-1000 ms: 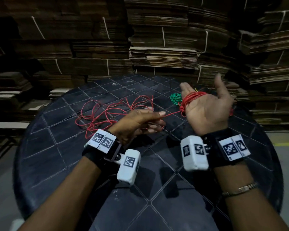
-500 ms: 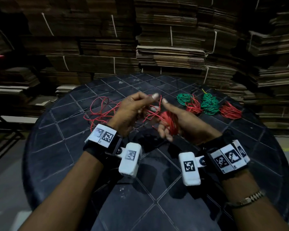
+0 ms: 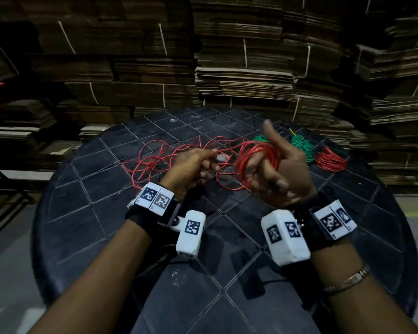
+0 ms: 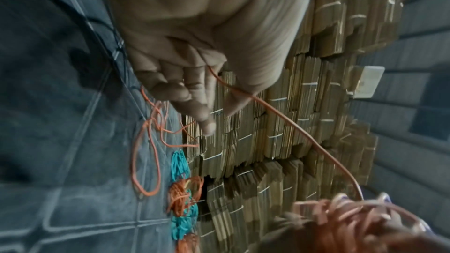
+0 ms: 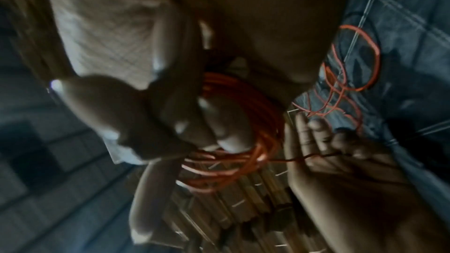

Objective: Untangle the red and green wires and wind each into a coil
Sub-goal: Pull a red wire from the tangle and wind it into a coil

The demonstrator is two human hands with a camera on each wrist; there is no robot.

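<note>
Dozens of bundled stacks of flattened cardboard, tied with pale strapping, rise like a wall across the whole far side of a dim storeroom, with lower piles stepping down at the far left and far right. In front of them stands a round black table, its top scored with a diamond grid and scuffed with pale marks near the near edge; grey floor shows on either side. Loose loops of red wire sprawl over the far left of the tabletop, one strand rising from them to the person's hands. At the far right of the table lie finished coils: a green coil, partly hidden behind the raised hand, and just to its right a red coil; more coils lie beside them but are hard to separate. Above the table's middle, the right hand is held with thumb pointing up and fingers curled through a red bundle wound around them. The left hand, just to its left, pinches the running strand between thumb and fingers, the strand stretching taut across to the bundle. Both wrists carry white camera blocks with black-and-white markers.
</note>
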